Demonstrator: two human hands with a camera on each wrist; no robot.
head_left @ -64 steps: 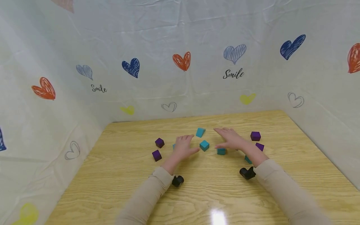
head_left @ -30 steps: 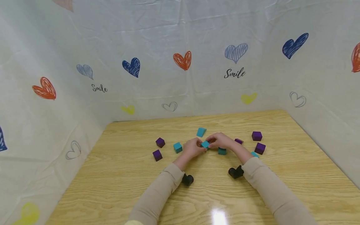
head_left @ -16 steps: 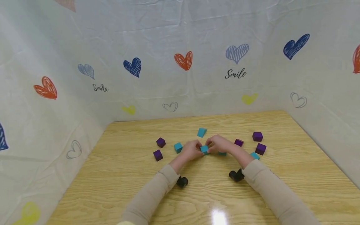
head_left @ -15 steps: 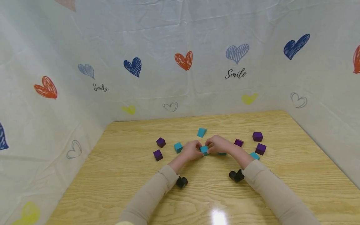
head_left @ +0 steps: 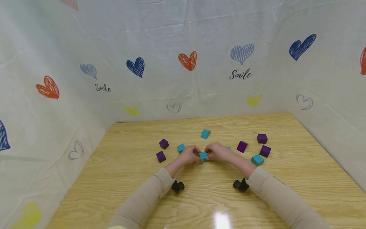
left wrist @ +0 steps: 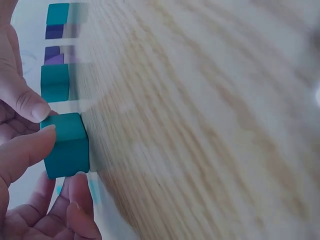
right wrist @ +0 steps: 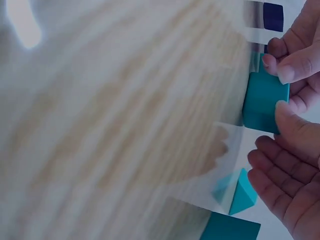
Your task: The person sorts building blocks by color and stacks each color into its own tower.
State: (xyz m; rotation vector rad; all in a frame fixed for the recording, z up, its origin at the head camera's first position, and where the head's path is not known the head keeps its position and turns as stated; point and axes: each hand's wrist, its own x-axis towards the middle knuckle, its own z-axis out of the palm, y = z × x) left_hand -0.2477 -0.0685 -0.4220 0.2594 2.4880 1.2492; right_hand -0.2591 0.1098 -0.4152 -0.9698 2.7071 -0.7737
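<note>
Between my two hands sits a teal cube, low over the table at the middle. My left hand pinches it from the left. In the left wrist view its thumb lies on one face of the cube, with fingertips at another. My right hand holds the cube from the right, its thumb on the cube in the right wrist view. Close beside the left hand is another teal block. A further teal block is mostly hidden behind the right hand.
A teal wedge lies farther back. Purple blocks stand at left. On the right are a purple block, two more purple blocks and a teal block. A heart-printed sheet encloses the wooden table.
Both hands, spread and apart at first, have come together on the middle teal cube. With it they have shifted slightly left and toward me. The other blocks keep their places.
</note>
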